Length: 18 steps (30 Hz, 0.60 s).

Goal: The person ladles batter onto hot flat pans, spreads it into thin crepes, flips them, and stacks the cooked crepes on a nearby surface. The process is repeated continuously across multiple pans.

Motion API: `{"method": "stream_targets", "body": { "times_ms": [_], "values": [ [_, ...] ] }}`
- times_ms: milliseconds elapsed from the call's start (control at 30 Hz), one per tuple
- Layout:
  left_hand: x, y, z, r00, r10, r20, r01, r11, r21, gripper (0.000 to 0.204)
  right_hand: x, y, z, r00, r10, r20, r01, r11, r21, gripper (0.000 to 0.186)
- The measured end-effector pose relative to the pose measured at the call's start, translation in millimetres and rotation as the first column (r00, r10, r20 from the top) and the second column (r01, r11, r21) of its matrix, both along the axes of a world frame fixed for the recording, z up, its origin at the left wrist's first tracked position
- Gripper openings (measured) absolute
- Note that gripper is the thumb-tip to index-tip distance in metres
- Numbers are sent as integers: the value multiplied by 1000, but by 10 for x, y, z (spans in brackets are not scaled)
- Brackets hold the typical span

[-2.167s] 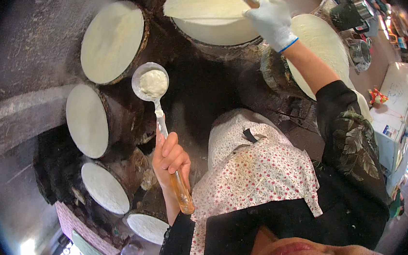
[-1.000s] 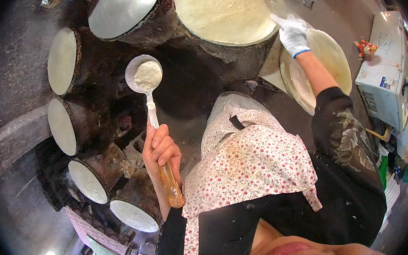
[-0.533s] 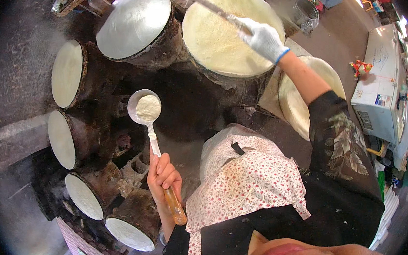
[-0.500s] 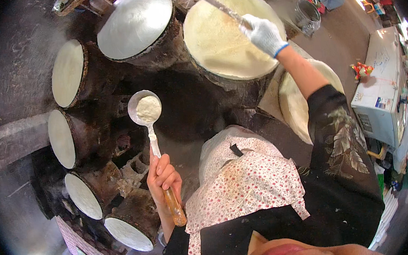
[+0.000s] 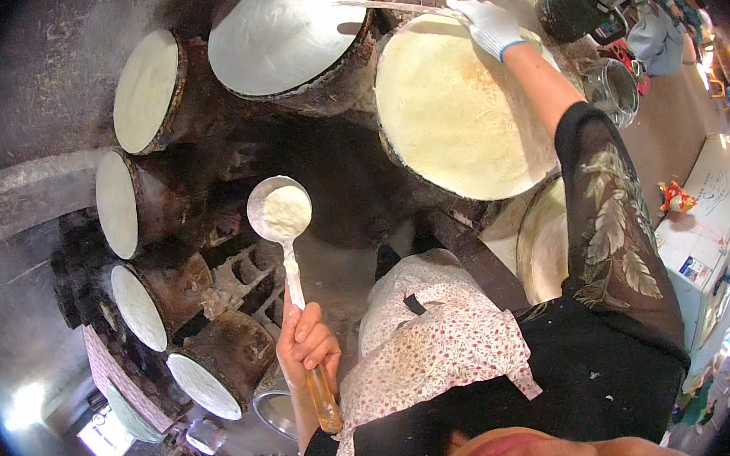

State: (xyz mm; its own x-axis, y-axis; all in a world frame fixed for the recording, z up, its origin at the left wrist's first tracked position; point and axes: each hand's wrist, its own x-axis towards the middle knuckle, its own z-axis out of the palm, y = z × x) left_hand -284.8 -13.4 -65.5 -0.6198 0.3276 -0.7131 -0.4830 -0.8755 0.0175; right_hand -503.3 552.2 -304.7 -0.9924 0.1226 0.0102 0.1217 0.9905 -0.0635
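Head view: the left hand has its grip closed around the ladle, its bowl raised and loaded with batter. The gloved right hand grips one end of the spatula, whose far end reaches over the bare griddle; whether it touches cannot be told.

As far as shows, spreading looks done on the large griddle, where a pale sheet runs out to the rim. The left-hand griddles carry pale coats too. The bare griddle seems the one left to cover, and the batter unused.

The ladle has open room around it, above the dark gap between the griddles and the apron. The right side is tighter: the jug and jar stand near the glove and forearm.
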Motion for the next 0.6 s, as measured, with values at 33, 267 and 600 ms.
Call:
{"method": "stream_targets", "body": {
  "times_ms": [33,267,600],
  "values": [
    [-22,-2,8,1000,-3,1,3,1000,-11,58,62,29,24,1000,15,-25,-15,1000,-1,42],
    [-132,58,32,999,-26,-39,25,999,-32,59,-3,105,326,999,41,3,-41,997,-63,36],
    [-213,22,37,994,-95,-56,94,995,-11,58,336,-41,1429,989,135,61,-128,986,-104,30]
  ]
}}
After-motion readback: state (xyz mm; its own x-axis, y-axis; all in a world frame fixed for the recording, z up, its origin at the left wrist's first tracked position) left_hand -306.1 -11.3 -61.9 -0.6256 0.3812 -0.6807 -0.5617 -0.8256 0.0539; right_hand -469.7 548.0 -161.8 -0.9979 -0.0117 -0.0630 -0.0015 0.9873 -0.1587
